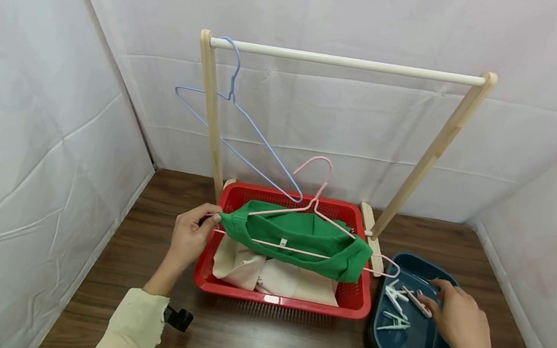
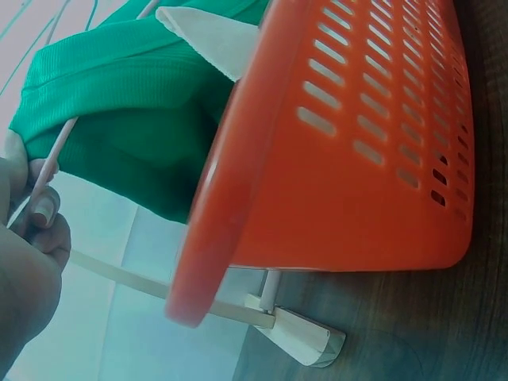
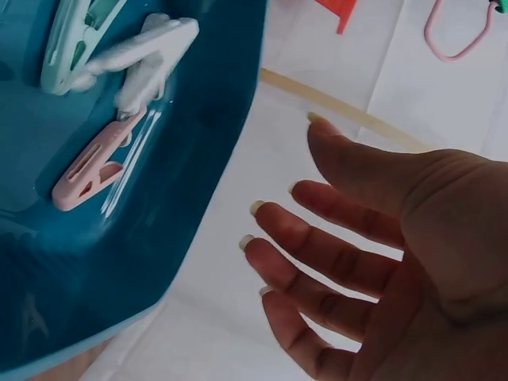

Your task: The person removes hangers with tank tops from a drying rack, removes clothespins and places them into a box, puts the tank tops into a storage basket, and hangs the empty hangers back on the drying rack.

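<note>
My left hand (image 1: pixel 191 232) pinches the left end of a pink clothes hanger (image 1: pixel 314 200) together with the edge of a green garment (image 1: pixel 238 227). In the left wrist view, thumb and fingers close on the hanger wire (image 2: pixel 57 147) beside the ribbed green cloth (image 2: pixel 119 87). The garment drapes around the hanger over a red basket (image 1: pixel 272 300). My right hand (image 1: pixel 462 317) hovers above a dark blue tray (image 1: pixel 425 341), fingers spread and loosely bent, holding nothing. Pink (image 3: pixel 87 171), white (image 3: pixel 155 59) and mint (image 3: pixel 75 40) clothespins lie in the tray.
Behind the basket stands a wooden rack with a white rail (image 1: pixel 348 62). From the rail's left end hangs a blue hanger (image 1: pixel 234 76), its lower corner over the basket. Cream cloth (image 1: pixel 279 279) lies in the basket. White sheeting (image 1: pixel 32 147) encloses the brown tabletop (image 1: pixel 224 335).
</note>
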A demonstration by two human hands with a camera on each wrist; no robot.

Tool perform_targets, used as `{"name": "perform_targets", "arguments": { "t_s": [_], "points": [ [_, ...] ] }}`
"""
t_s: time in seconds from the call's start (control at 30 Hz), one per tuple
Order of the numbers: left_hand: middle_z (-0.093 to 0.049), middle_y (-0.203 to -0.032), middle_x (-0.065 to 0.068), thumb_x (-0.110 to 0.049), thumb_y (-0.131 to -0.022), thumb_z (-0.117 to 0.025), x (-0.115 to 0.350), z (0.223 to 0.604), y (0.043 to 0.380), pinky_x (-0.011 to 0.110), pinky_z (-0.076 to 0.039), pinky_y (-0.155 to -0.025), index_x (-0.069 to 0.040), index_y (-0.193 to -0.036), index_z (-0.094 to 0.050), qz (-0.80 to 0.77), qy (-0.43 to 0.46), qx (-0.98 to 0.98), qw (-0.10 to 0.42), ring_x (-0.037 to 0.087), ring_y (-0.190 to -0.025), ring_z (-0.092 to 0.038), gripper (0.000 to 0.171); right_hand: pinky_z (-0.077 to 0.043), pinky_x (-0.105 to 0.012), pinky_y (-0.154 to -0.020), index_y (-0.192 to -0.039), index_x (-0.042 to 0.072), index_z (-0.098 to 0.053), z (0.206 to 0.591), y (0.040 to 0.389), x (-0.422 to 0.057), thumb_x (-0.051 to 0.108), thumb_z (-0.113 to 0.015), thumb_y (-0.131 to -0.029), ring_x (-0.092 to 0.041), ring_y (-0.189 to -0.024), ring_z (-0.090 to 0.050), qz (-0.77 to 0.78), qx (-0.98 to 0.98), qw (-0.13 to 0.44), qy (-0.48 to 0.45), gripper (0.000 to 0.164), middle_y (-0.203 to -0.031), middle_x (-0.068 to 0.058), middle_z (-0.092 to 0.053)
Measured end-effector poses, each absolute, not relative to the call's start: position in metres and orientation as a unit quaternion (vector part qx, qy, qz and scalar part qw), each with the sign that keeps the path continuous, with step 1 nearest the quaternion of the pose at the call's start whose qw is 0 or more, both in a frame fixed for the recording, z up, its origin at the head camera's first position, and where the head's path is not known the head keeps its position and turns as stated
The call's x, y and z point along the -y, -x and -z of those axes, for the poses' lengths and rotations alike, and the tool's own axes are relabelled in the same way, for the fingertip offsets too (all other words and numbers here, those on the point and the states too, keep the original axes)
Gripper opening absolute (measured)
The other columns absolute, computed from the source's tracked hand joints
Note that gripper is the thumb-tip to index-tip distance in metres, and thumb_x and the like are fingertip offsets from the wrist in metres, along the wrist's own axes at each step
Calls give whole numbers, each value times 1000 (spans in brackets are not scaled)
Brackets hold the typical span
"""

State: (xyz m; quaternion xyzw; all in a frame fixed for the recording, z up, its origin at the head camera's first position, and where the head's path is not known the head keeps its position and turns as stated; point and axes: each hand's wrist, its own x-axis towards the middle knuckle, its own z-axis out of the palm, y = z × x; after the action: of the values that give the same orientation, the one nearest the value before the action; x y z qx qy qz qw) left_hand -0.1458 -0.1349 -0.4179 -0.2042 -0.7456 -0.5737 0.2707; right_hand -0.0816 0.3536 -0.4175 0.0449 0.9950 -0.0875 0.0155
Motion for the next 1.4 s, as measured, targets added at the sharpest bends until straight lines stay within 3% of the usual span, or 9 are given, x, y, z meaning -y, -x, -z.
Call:
{"name": "perform_targets", "arguments": {
  "t_s": [0.23, 0.4, 0.53, 0.73, 0.87, 1.1, 1.23, 1.4],
  "points": [
    [-56, -66, 19, 16, -82, -62, 136, 417, 144, 15, -40, -53, 9, -85, -64, 572, 202, 747, 271, 30, -57, -49, 8, -45, -45, -53, -116, -3, -59, 413, 78, -339, 24, -68, -90, -28, -70, -56, 116, -986, -115, -15, 38, -88, -14, -61],
    [-56, -67, 20, 16, -83, -62, 136, 416, 143, 15, -40, -54, 9, -85, -64, 571, 201, 749, 271, 24, -58, -49, 8, -44, -46, -55, -115, -2, -60, 404, 81, -326, 24, -66, -92, -28, -70, -54, 127, -978, -164, 1, 36, -88, -14, -60],
    [-56, -67, 20, 17, -82, -61, 135, 416, 143, 15, -40, -53, 9, -85, -64, 573, 205, 746, 270, 30, -57, -49, 8, -43, -50, -59, -112, -1, -61, 398, 84, -315, 19, -68, -90, -31, -74, -56, 140, -970, -196, 25, 30, -90, -15, -61],
    [-55, -66, 20, 18, -82, -61, 135, 415, 143, 16, -40, -53, 10, -85, -63, 572, 210, 746, 270, 34, -57, -48, 9, -43, -56, -69, -110, -1, -64, 393, 90, -295, 10, -71, -87, -37, -88, -57, 177, -954, -228, 83, 27, -93, -17, -63],
    [-56, -66, 20, 18, -82, -61, 135, 415, 143, 16, -40, -54, 10, -85, -63, 571, 209, 746, 273, 34, -57, -49, 9, -46, -55, -72, -112, 0, -64, 392, 97, -277, 7, -72, -85, -34, -94, -57, 196, -942, -235, 138, 29, -96, -15, -64],
    [-57, -67, 15, 17, -82, -61, 140, 434, 153, 17, -40, -53, 7, -87, -65, 574, 211, 741, 277, 29, -57, -50, 12, -49, -38, -60, -114, 4, -65, 392, 110, -252, 9, -75, -83, -20, -86, -54, 195, -938, -216, 187, 34, -98, -8, -63],
    [-59, -68, 11, 12, -85, -62, 144, 443, 157, 17, -41, -53, 2, -87, -67, 581, 204, 739, 275, 25, -58, -51, 11, -52, -41, -64, -107, 5, -69, 393, 115, -243, 11, -76, -82, -22, -86, -58, 195, -937, -211, 197, 26, -95, -7, -65],
    [-58, -68, 12, 11, -85, -62, 147, 444, 156, 17, -40, -53, 1, -87, -66, 582, 204, 738, 274, 26, -58, -50, 11, -51, -38, -55, -96, 2, -72, 392, 118, -241, 8, -79, -77, -23, -70, -62, 187, -935, -233, 193, 21, -87, -11, -68]
  ]
}}
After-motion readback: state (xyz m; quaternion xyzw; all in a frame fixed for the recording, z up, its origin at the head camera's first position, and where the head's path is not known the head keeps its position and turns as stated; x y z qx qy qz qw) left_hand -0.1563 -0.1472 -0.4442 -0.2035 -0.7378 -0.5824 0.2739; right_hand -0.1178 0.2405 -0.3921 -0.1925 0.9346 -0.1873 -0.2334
